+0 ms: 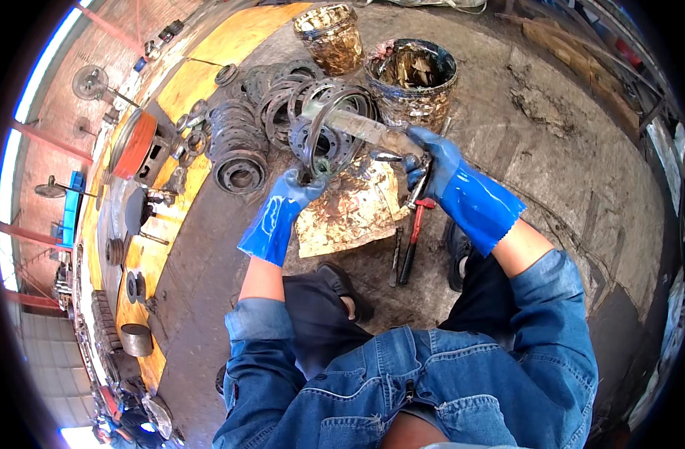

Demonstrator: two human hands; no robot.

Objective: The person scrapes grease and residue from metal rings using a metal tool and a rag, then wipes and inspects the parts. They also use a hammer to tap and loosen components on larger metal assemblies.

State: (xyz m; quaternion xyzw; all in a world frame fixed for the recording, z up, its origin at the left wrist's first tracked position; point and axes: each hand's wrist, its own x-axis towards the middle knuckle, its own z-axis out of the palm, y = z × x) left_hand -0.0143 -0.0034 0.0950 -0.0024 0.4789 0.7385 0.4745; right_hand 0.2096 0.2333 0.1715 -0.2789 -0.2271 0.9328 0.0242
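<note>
Both full: left hand (305,187) grips a flanged metal ring (300,139) low on the rim, right hand (438,156) a flat metal bar (363,128). Ring's probably heavy, stiff, slick; rim's best.

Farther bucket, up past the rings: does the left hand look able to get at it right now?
Probably not: the left hand is at the near edge of a dark metal ring, and more rings lie between it and the farther bucket.
</note>
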